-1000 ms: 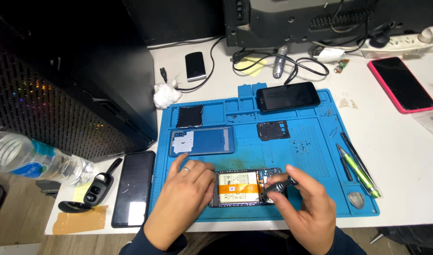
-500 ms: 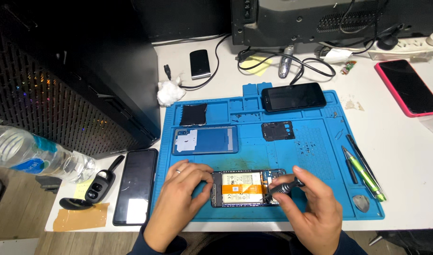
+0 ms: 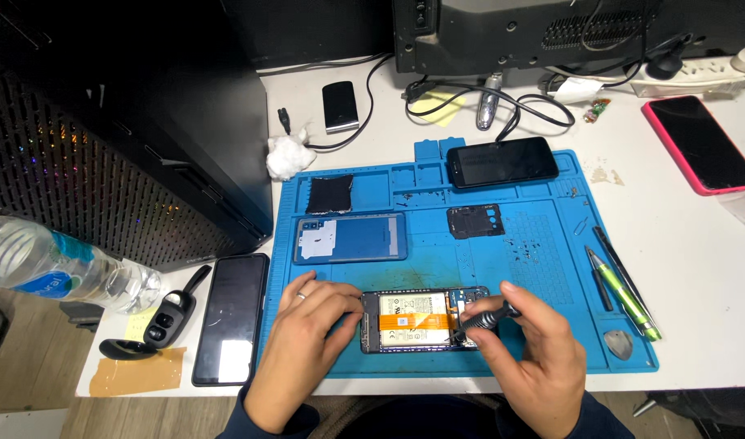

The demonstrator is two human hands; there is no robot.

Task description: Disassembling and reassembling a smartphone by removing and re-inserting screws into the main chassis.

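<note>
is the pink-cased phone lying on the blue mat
No, the pink-cased phone lies on the white table, to the right of the blue mat.

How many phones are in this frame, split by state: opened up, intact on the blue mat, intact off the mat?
Opened phone, held by left hand, worked with a tool in right hand: 1
Intact on blue mat, black phone: 1
Intact off mat, pink-cased phone, black phone: 2
Total: 4
</note>
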